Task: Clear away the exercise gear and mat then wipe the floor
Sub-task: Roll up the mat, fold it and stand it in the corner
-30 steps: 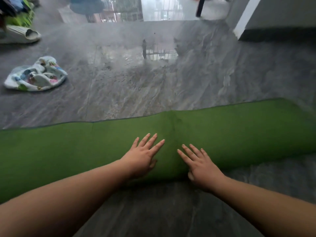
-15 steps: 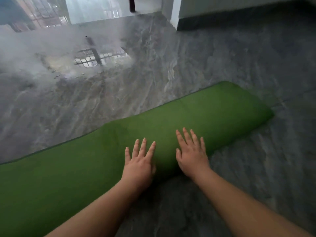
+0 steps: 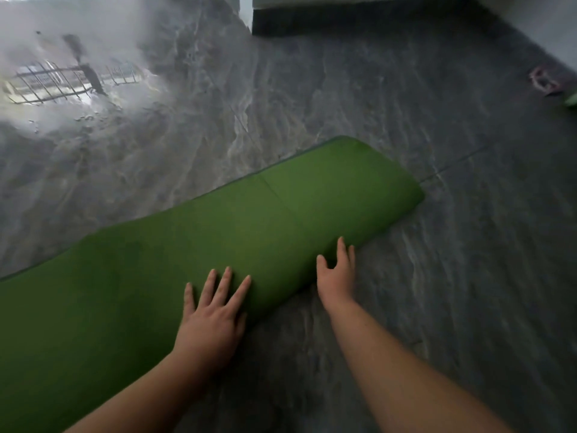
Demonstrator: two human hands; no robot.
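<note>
Dim, soft and blurry; window glare reflects off the floor point(image 3: 343, 98) upper left.

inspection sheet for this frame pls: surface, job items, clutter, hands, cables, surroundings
Surface: glossy grey marble-look tiled floor, window reflection at upper left.
Job's things: thick green foam exercise mat, rolled or folded into a long bundle lying diagonally on the floor.
Clutter: small pink object and a green object at the right edge, too blurred to identify.
Grippers: left hand flat on the mat, fingers spread; right hand against the mat's near edge, fingers straight.
Cables: nothing seen.
Surroundings: white wall with dark skirting at top.
</note>
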